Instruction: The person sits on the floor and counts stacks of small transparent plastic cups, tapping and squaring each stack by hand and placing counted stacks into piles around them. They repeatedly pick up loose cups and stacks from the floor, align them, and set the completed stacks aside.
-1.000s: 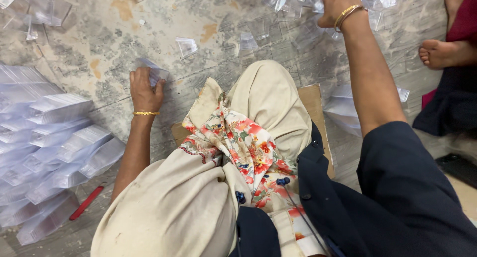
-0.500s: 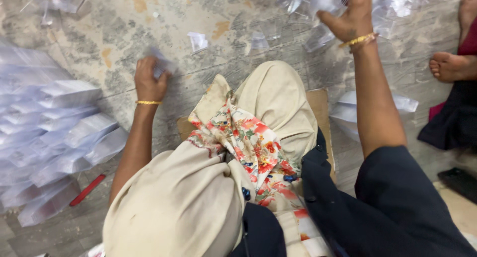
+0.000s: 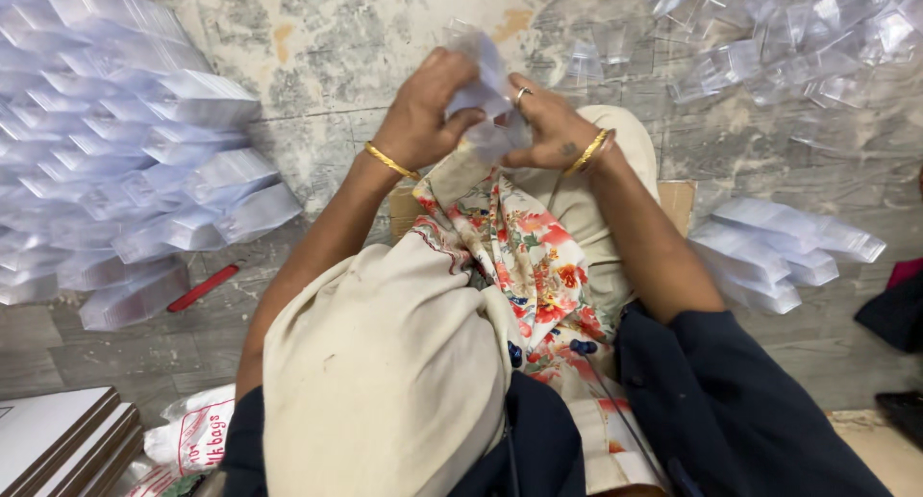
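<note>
Half a second ago the hands were far apart, the left pressed on a small clear pouch on the floor and the right stretched out to the scattered pouches at the far right; now both have come together above the raised knee. The left hand [image 3: 423, 112] and the right hand [image 3: 550, 130] meet on a small bunch of clear plastic pouches [image 3: 488, 91], each hand's grip clamped on it, thumbs and fingers pinching from either side, so the bunch sits off the floor just above the cream-trousered knee. Each wrist bears a gold bangle [image 3: 389, 161], and a ring shows on a right finger. To the left, a large fanned stack of pouches [image 3: 125, 161] lies on the grey stone floor [image 3: 336, 45], with a red pen-like stick [image 3: 204, 287] near its lower edge. At the upper right a loose heap of pouches [image 3: 779, 45] is spread out, and a smaller neat pile [image 3: 784, 252] rests beside the right forearm. A floral cloth [image 3: 529, 266] drapes over the lap, hiding the floor beneath. Both forearms angle inward and upward, elbows wide.
</note>
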Available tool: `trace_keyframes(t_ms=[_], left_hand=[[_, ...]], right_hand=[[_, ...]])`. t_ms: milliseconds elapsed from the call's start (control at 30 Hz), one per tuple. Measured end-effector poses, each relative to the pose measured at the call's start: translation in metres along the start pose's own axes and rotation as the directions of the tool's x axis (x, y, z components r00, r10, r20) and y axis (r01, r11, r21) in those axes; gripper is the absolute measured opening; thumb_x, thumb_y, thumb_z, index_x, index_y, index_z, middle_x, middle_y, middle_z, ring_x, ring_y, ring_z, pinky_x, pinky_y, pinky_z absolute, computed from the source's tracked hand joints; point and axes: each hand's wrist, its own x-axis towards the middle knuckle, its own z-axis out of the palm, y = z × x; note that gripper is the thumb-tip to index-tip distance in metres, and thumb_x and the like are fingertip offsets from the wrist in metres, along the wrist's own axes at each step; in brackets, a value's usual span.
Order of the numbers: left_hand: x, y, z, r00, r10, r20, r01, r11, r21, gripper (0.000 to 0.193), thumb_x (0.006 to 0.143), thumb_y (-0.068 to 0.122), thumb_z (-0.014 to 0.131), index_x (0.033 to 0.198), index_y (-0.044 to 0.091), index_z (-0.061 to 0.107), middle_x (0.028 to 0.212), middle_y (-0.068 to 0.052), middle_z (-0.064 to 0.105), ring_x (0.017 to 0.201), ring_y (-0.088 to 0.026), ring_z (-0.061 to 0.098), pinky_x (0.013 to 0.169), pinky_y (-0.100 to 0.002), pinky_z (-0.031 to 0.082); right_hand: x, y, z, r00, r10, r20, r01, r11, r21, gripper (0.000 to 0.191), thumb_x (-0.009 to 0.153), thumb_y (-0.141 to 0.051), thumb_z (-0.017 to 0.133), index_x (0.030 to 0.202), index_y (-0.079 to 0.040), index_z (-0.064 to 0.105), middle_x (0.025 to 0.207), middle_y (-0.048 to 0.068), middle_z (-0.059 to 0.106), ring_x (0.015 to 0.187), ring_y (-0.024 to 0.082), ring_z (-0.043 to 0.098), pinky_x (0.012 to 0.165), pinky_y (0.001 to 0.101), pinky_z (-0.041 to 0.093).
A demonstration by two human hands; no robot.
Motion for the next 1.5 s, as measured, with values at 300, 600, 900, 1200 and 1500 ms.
trace_keyframes(t_ms=[300,600,900,1200,1500], left_hand=[[-0.023,-0.033,-0.007,0.92,-0.392,0.025,0.368,0.838,-0.404,0.038,0.089,0.009,0.081,0.122,0.003,0.061,0.111,-0.009,0.07,0.104,-0.021,0.07,0.092,-0.036,0.057],[-0.021,-0.005,0.007,0.898,-0.413,0.15,0.424,0.722,-0.547,0.041,0.084,0.006,0.08,0.119,0.003,0.058,0.111,-0.006,0.066,0.105,-0.017,0.067,0.091,-0.033,0.058],[-0.021,-0.013,0.007,0.993,-0.071,0.098,0.088,0.98,-0.178,0.036,0.082,0.0,0.077,0.113,-0.002,0.057,0.115,-0.019,0.06,0.113,-0.04,0.057,0.098,-0.045,0.049],[-0.014,0.001,0.011,0.993,-0.026,0.118,0.044,0.988,-0.148,0.035,0.089,0.0,0.073,0.122,0.002,0.061,0.126,-0.014,0.065,0.124,-0.035,0.061,0.104,-0.043,0.052],[0.018,-0.041,0.027,0.898,-0.355,-0.259,0.282,0.918,-0.278,0.036,0.106,0.02,0.072,0.139,0.013,0.057,0.136,-0.01,0.061,0.127,-0.027,0.066,0.102,-0.036,0.058]], right_hand=[[0.0,0.022,0.032,0.981,0.158,-0.113,-0.002,0.591,0.807,0.085,0.082,-0.006,0.082,0.15,-0.018,0.032,0.134,0.005,0.05,0.121,0.017,0.049,0.106,0.0376,0.05],[-0.011,0.024,0.048,0.946,0.028,-0.322,0.16,0.826,0.541,0.09,0.093,-0.01,0.085,0.165,-0.016,0.031,0.161,0.012,0.039,0.151,0.022,0.039,0.128,0.0411,0.038],[-0.005,0.01,0.03,0.856,-0.127,-0.502,0.204,0.974,0.101,0.111,0.077,-0.017,0.101,0.162,-0.017,0.03,0.144,0.014,0.063,0.134,0.029,0.064,0.117,0.0409,0.052],[-0.009,0.012,0.036,0.837,-0.23,-0.496,0.28,0.96,0.028,0.1,0.086,-0.016,0.091,0.164,-0.017,0.03,0.14,0.018,0.058,0.126,0.034,0.063,0.11,0.0423,0.053],[-0.015,0.045,0.017,0.961,0.025,-0.275,0.269,-0.306,0.913,0.074,0.103,-0.046,0.057,0.166,-0.02,0.026,0.134,0.025,0.059,0.1,0.036,0.069,0.078,0.0439,0.062]])
